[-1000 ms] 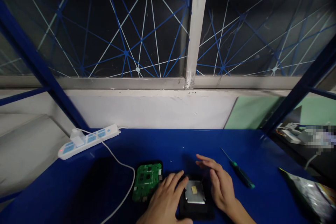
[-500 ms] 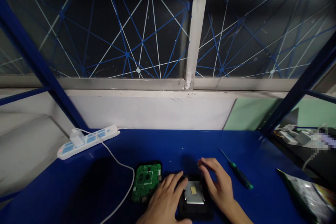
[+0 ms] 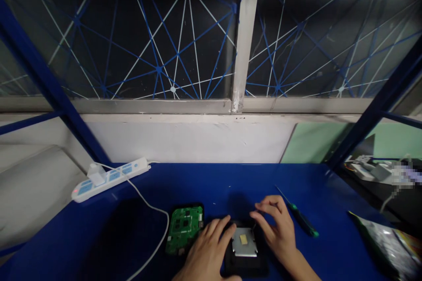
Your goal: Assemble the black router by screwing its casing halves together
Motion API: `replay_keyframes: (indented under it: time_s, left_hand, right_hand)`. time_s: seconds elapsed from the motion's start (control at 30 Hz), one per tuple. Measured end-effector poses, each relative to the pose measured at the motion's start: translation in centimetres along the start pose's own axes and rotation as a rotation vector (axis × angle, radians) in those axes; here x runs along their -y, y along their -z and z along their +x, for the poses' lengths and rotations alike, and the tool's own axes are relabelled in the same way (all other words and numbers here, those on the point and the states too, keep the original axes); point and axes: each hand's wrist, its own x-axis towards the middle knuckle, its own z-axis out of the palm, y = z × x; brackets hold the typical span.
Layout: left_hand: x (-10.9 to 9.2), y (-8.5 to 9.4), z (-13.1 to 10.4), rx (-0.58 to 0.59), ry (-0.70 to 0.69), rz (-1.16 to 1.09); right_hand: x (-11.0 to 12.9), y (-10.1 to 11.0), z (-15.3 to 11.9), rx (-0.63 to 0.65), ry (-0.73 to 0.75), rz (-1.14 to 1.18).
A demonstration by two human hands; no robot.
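A black case [image 3: 247, 267] lies on the blue table, with a silver metal plate [image 3: 244, 249] and a small yellowish pad [image 3: 243, 239] on it. My left hand [image 3: 211, 246] rests flat, fingers apart, its fingertips along the case's left edge. Above the case's upper right corner, my right hand [image 3: 278, 228] has thumb and fingertips brought close together; whatever is between them is too small to make out. A green circuit board [image 3: 184, 228] in a black shell sits left of my left hand.
A screwdriver [image 3: 301, 219] with a green and dark handle lies right of my right hand. The white power strip [image 3: 112, 178] has a plug and cable [image 3: 161, 210] running across the left side. A shiny bag [image 3: 389, 246] lies far right.
My right hand has shifted slightly right, and its fingers have curled closer to the thumb. My left hand has barely moved.
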Motion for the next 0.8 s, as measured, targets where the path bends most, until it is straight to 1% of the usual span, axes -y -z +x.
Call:
replay_keyframes:
  time_s: [0.13, 0.2, 0.3, 0.37, 0.5, 0.6, 0.7, 0.8]
  left_hand:
    - [-0.45, 0.23, -0.34, 0.016, 0.029, 0.000]
    - [-0.49, 0.29, -0.34, 0.019, 0.034, 0.000]
    - [-0.23, 0.15, -0.14, 0.003, 0.007, -0.002]
    - [0.02, -0.03, 0.01, -0.005, -0.008, 0.001]
    - [0.33, -0.38, 0.08, -0.004, 0.001, 0.008]
    - [0.32, -0.53, -0.08, -0.022, -0.005, -0.003]
    - [0.15, -0.47, -0.24, -0.015, 0.007, 0.006]
    - [-0.04, -0.21, -0.25, 0.000, 0.022, 0.040]
  right_hand:
    - [0.08, 0.10, -0.11, 0.019, -0.023, 0.051]
    - [0.15, 0.20, -0.24, 0.073, -0.047, 0.088]
    - [0.15, 0.35, -0.36, 0.157, -0.033, 0.116]
    - [0.09, 0.37, -0.34, 0.150, -0.009, 0.091]
    - [0.14, 0.23, -0.08, 0.056, 0.017, -0.003]
    - [0.32, 0.14, 0.11, 0.035, 0.015, 0.007]
    - [0.38, 0.07, 0.06, 0.044, 0.018, 0.079]
    - [0.17, 0.02, -0.31, 0.094, 0.038, 0.122]
